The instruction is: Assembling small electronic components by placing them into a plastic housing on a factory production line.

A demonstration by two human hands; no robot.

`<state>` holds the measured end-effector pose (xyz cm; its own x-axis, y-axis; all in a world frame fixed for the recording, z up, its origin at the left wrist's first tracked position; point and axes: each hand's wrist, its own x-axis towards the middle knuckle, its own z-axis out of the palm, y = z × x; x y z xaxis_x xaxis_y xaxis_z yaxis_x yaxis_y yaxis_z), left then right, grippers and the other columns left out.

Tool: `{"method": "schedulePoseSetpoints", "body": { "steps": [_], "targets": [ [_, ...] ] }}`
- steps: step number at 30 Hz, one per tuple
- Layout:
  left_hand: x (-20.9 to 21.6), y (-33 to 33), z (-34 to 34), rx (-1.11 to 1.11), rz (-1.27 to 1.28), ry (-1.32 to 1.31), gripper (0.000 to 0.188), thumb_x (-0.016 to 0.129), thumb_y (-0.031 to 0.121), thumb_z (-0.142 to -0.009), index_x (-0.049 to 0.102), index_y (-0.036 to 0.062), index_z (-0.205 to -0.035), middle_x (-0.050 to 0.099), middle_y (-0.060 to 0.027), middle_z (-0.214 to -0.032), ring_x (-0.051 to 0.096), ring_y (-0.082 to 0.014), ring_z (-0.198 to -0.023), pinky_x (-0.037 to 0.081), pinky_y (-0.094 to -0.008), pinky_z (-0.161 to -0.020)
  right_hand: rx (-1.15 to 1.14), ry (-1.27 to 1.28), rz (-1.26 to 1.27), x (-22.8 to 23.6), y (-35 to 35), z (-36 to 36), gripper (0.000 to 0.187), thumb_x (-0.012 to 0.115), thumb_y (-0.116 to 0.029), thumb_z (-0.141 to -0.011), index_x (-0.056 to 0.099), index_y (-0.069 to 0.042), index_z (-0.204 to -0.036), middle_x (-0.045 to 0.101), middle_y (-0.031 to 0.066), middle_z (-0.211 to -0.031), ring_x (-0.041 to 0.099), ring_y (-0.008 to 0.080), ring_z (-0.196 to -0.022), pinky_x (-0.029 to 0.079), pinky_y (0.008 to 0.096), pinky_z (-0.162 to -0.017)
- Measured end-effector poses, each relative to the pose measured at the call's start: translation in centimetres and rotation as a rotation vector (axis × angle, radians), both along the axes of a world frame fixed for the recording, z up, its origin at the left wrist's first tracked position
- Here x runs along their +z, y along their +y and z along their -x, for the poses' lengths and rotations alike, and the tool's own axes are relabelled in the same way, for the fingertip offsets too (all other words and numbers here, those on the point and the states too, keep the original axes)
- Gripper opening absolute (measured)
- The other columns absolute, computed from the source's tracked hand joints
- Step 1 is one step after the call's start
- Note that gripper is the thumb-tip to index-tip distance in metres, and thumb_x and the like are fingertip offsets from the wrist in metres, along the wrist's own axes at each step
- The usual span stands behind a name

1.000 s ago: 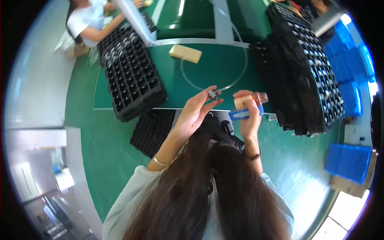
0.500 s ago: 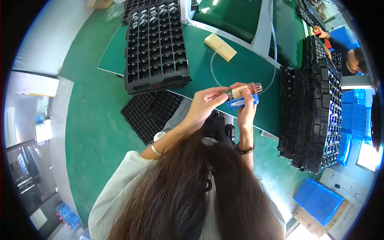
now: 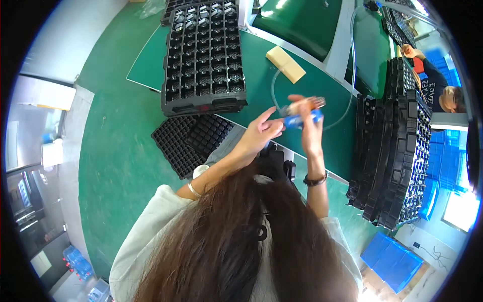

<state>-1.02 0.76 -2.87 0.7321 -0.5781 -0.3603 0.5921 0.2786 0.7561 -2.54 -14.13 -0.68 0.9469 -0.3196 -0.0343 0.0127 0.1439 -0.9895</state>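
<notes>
My right hand (image 3: 313,132) grips a small device (image 3: 293,122) with a blue body, an orange-cream barrel and a clear end, above the near edge of the green table. Motion smears the device, so its exact kind cannot be made out. My left hand (image 3: 255,137) is just left of it, thumb and forefinger apart, with nothing visible between them; the fingertips come close to the blue part, and I cannot tell whether they touch. A thin clear tube (image 3: 353,55) loops over the table behind the hands; its link to the device is unclear.
Stacked black cell trays (image 3: 204,75), some top cells filled with metallic parts, overhang the table's left side. A cream block (image 3: 286,64) lies beyond my hands. Tall black tray stacks (image 3: 387,156) stand right. More trays (image 3: 176,143) sit below the table. Another person (image 3: 437,88) works far right.
My left hand has let go of the device, its fingers spreading apart. My right hand keeps the device and turns it in a blur. The view has shifted slightly.
</notes>
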Motion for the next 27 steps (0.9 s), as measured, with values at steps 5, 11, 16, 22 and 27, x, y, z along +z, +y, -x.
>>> {"method": "schedulePoseSetpoints", "body": {
  "steps": [5,11,16,22,27],
  "targets": [
    [5.2,2.1,-1.0,-0.254,0.028,-0.22,0.041,0.048,0.02,-0.092,0.041,0.0003,-0.128,0.054,-0.0132,-0.118,0.055,-0.019,-0.102,0.043,-0.0307,-0.089,-0.214,-0.107,0.456,-1.8,-4.7,-9.0,0.026,0.061,-0.022,-0.084,0.059,0.002,-0.091,0.062,0.003,-0.081,0.053,0.0087,-0.072,0.044,0.0253,-0.067],
    [8.5,5.7,-8.9,-0.036,-0.199,-0.699,0.025,0.051,0.02,-0.091,0.06,0.0015,-0.104,0.062,-0.0047,-0.099,0.056,-0.0107,-0.09,0.046,-0.0249,-0.077,-0.175,-0.098,0.648,-6.8,-8.3,-13.9,0.034,0.067,-0.03,-0.078,0.061,0.002,-0.091,0.063,0.0098,-0.076,0.058,0.0141,-0.069,0.046,0.0291,-0.067],
    [5.9,7.8,-22.1,0.367,-0.892,-1.298,0.02,0.061,0.014,-0.081,0.064,0.0068,-0.099,0.063,-0.008,-0.094,0.059,-0.0176,-0.078,0.047,-0.0282,-0.075,-0.189,-0.093,0.63,-5.1,-6.5,-13.6,0.05,0.074,-0.03,-0.072,0.054,0.001,-0.106,0.061,0.0102,-0.088,0.057,0.0154,-0.073,0.045,0.0284,-0.066],
    [1.3,10.4,-31.7,0.151,-1.335,-1.555,0.021,0.068,0.021,-0.071,0.067,0.0111,-0.09,0.057,-0.0155,-0.097,0.055,-0.0315,-0.091,0.046,-0.0414,-0.08,-0.252,-0.093,0.596,-3.2,-7.5,-9.8,0.067,0.078,-0.026,-0.065,0.046,-0.003,-0.118,0.05,0.0045,-0.093,0.042,0.0103,-0.064,0.039,0.0231,-0.056],
    [1.7,10.8,-33.1,0.188,-1.077,-1.465,0.02,0.073,0.021,-0.066,0.067,0.0056,-0.077,0.061,-0.0127,-0.076,0.059,-0.0257,-0.074,0.047,-0.0352,-0.069,-0.278,-0.067,0.532,-3.0,-9.4,-6.4,0.054,0.076,-0.023,-0.069,0.05,-0.006,-0.114,0.051,0.0042,-0.096,0.045,0.0088,-0.065,0.039,0.0222,-0.058]
  ]
}}
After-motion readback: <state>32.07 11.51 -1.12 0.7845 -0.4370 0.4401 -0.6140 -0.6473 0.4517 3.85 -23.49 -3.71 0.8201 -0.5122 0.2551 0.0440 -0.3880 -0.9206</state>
